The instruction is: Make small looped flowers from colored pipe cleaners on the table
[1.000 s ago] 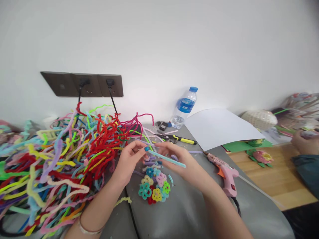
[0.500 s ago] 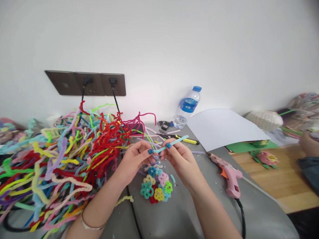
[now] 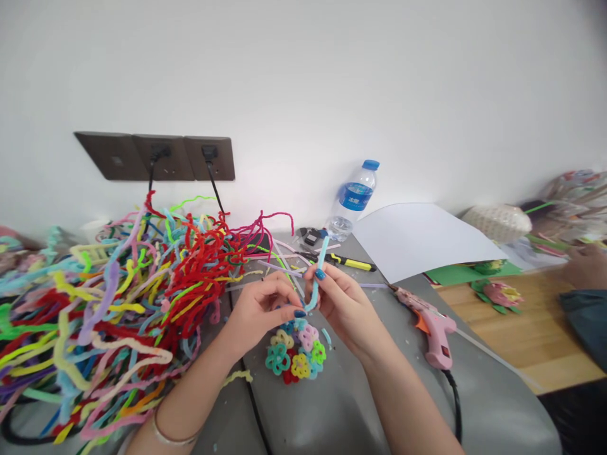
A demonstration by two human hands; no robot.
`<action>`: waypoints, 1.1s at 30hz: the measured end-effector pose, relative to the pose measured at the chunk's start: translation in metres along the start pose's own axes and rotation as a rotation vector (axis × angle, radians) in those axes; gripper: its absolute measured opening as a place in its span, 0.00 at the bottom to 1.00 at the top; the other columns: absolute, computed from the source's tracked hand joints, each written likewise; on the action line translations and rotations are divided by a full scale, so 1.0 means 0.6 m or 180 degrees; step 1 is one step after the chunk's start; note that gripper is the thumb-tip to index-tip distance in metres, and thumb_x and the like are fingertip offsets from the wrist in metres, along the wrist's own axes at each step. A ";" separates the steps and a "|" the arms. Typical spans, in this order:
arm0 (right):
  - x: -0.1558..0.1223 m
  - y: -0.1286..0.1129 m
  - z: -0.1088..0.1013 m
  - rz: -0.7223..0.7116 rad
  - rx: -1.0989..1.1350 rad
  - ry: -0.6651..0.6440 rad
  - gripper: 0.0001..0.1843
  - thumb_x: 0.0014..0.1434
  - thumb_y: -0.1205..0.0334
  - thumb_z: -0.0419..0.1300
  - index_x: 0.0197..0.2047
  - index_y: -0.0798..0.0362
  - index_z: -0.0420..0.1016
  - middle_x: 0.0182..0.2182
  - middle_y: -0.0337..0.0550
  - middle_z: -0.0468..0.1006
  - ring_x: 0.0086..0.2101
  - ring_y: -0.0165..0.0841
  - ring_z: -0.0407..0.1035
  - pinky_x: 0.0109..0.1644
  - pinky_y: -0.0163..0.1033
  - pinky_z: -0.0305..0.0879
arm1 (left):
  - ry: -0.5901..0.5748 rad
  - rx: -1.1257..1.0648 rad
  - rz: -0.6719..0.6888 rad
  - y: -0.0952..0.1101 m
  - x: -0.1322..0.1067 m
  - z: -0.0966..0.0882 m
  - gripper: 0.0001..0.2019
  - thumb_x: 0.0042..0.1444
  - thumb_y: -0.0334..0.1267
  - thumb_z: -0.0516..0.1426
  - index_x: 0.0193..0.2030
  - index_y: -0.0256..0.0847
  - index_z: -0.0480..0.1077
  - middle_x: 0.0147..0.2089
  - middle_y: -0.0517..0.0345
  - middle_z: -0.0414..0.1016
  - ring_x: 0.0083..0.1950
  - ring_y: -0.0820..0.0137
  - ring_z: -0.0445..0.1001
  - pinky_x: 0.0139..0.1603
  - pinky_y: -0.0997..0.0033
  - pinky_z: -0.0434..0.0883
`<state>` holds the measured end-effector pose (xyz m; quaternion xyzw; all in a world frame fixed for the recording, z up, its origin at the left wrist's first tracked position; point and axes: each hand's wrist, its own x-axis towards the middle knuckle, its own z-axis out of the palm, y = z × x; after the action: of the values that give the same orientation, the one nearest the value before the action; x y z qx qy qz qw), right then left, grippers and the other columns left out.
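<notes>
Between my two hands is a light blue pipe cleaner, its upper part pointing up and its lower end bent toward the left. My right hand pinches it around the middle between thumb and fingers. At the bent lower end, my left hand is closed with its thumb and fingertips on the tip. Just below my hands lies a cluster of small pipe cleaner flowers in teal, yellow, pink, green, red and blue. A short light blue piece rests beside the cluster.
A big tangled heap of pipe cleaners covers the left side. Behind my hands are a yellow cutter knife and a water bottle. To the right lie white paper and a pink glue gun. Another person's hand is far right.
The light blue pipe cleaner has turned from lying slanted rightward to standing nearly upright, with a bend at its lower end. My left hand has shifted slightly right and down.
</notes>
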<state>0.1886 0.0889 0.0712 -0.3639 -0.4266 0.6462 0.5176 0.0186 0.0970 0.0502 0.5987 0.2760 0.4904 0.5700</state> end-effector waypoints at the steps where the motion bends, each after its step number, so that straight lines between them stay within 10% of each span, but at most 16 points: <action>1: 0.000 0.000 0.000 0.0004 0.0009 -0.0003 0.19 0.54 0.44 0.69 0.33 0.52 0.75 0.23 0.33 0.67 0.23 0.26 0.57 0.27 0.31 0.57 | -0.0015 0.0042 0.0020 0.001 -0.001 0.000 0.08 0.52 0.42 0.68 0.29 0.41 0.78 0.30 0.58 0.68 0.33 0.69 0.64 0.34 0.72 0.60; 10: -0.003 0.006 0.001 -0.0015 -0.0241 -0.0241 0.17 0.57 0.45 0.67 0.34 0.51 0.79 0.21 0.33 0.66 0.22 0.27 0.59 0.27 0.32 0.58 | -0.0477 0.0668 -0.0205 0.026 -0.007 0.005 0.07 0.56 0.39 0.64 0.30 0.40 0.77 0.32 0.58 0.67 0.30 0.72 0.62 0.31 0.72 0.60; 17: 0.001 0.015 -0.014 -0.1025 -0.0299 0.0530 0.13 0.59 0.48 0.67 0.38 0.49 0.81 0.30 0.38 0.79 0.29 0.30 0.73 0.37 0.36 0.73 | 0.1015 0.0044 -0.0036 -0.005 0.003 -0.002 0.09 0.52 0.35 0.65 0.40 0.42 0.75 0.34 0.61 0.71 0.32 0.74 0.69 0.32 0.78 0.67; 33: -0.011 0.028 0.001 -0.1224 -0.0415 0.0284 0.10 0.63 0.52 0.65 0.38 0.48 0.82 0.33 0.41 0.80 0.31 0.32 0.77 0.38 0.39 0.77 | 0.1459 0.0768 0.0315 -0.003 -0.008 0.011 0.06 0.52 0.30 0.64 0.38 0.41 0.79 0.30 0.61 0.76 0.27 0.75 0.73 0.27 0.78 0.68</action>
<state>0.1832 0.0804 0.0564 -0.3367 -0.5058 0.4897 0.6253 0.0234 0.0904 0.0482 0.5483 0.4247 0.6041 0.3924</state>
